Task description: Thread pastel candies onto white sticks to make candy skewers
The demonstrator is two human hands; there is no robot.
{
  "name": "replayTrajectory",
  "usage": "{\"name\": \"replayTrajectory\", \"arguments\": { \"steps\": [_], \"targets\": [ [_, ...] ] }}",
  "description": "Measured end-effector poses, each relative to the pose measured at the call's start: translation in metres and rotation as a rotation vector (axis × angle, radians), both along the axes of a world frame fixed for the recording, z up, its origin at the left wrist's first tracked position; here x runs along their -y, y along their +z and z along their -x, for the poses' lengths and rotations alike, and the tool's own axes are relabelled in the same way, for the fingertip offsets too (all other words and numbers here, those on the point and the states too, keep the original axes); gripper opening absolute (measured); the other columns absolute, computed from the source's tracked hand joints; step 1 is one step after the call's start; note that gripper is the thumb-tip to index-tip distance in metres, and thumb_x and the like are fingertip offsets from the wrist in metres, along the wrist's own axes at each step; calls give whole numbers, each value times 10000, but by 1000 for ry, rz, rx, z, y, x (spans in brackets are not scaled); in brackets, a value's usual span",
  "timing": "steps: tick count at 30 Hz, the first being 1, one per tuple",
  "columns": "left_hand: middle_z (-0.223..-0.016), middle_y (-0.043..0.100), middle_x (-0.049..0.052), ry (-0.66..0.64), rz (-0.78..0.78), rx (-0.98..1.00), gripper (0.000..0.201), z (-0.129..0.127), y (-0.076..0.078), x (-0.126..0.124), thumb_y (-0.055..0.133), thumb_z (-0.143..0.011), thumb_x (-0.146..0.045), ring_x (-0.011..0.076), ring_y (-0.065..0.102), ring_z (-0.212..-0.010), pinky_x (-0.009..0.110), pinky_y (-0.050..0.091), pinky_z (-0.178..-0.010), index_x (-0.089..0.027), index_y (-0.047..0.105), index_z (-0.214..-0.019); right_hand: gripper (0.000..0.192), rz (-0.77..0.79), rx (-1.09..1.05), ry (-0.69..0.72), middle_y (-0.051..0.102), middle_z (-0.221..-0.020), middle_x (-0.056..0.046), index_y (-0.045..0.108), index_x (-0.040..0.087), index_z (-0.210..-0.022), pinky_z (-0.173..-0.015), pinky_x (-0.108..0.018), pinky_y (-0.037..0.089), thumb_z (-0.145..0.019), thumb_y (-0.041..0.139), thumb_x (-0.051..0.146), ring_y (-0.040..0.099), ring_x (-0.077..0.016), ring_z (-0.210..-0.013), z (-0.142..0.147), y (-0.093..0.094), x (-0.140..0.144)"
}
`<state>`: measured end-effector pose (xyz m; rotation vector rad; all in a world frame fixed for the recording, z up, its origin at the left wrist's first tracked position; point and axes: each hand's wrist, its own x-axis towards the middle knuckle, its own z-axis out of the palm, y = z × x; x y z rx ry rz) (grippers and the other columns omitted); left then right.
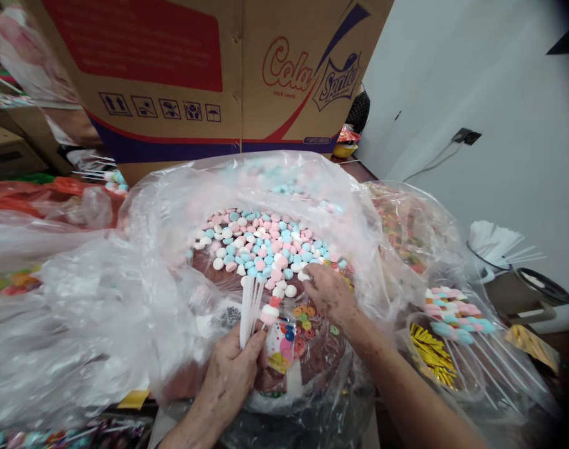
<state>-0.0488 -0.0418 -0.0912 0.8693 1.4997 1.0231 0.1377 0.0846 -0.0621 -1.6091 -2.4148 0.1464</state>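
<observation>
From the head view, the left hand [231, 368] is closed around a bunch of white sticks [249, 305], held upright; the fingers are pressed together on them, and 1 stick already carries a pink and white candy [269, 313] near its top, just right of the bunch. Under that hand's thumb a small printed bag [281, 344] lies against the bowl [312, 365]. The right hand [330, 293] reaches forward from the grip, fingertips drawn together on a white candy at the near edge of the heap [261, 246], a mound of pink, blue and white pieces lying in the bowl inside an open clear sack [172, 206]. Between the 2 hands, a few orange and green ring sweets [304, 317] lie on the bowl's bare bottom. To the right of the right arm, finished skewers [453, 315] loaded with pink and blue candies rest in another sack, with gold twist ties [429, 355] below them. Judging by this, some skewers are done, 1 is barely started, and most sticks in the grip are bare; the heap is large, so much is left. A cardboard box [195, 68] stands beyond the heap, well apart from both hands.
</observation>
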Motion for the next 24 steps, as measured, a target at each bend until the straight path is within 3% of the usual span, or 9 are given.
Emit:
{"name": "replayTrajectory", "arguments": {
  "steps": [3,9,16,21,24],
  "targets": [
    [-331,413,-70,6,-4,-12,370,1,-2,0,605,-765,-543,106,326,-307,226,218,-340,-211,566,-604,112,-10,-63,-29,653,-894,-38,588,206,-916,-675,-282,346,-884,488,167,563,-198,-803,0,4,-6],
    [-326,402,-76,-2,5,-1,371,0,-2,-1,596,-766,-552,104,326,-295,222,210,-333,-215,559,-615,134,-39,-113,52,644,-949,-43,583,219,-929,-699,-273,369,-878,472,165,586,-196,-863,-3,8,-18],
    [-303,390,-75,14,20,43,395,-2,6,-2,610,-718,-573,92,308,-262,219,181,-317,-220,526,-564,89,2,72,25,634,-885,-49,571,207,-939,-639,-284,336,-885,504,188,548,-197,-753,12,9,-35],
    [-305,393,-82,20,-7,63,382,-3,1,-3,631,-710,-569,91,308,-261,218,172,-313,-216,542,-593,150,-21,99,188,643,-995,-76,577,195,-1037,-793,-291,382,-895,532,174,553,-220,-953,3,-9,-42],
    [-306,396,-76,15,1,51,394,-2,0,-3,631,-727,-565,95,321,-272,220,185,-325,-211,545,-577,161,-11,96,288,641,-1024,-78,581,192,-1056,-833,-300,399,-915,509,167,547,-215,-975,-7,-12,-38]
  ]
}}
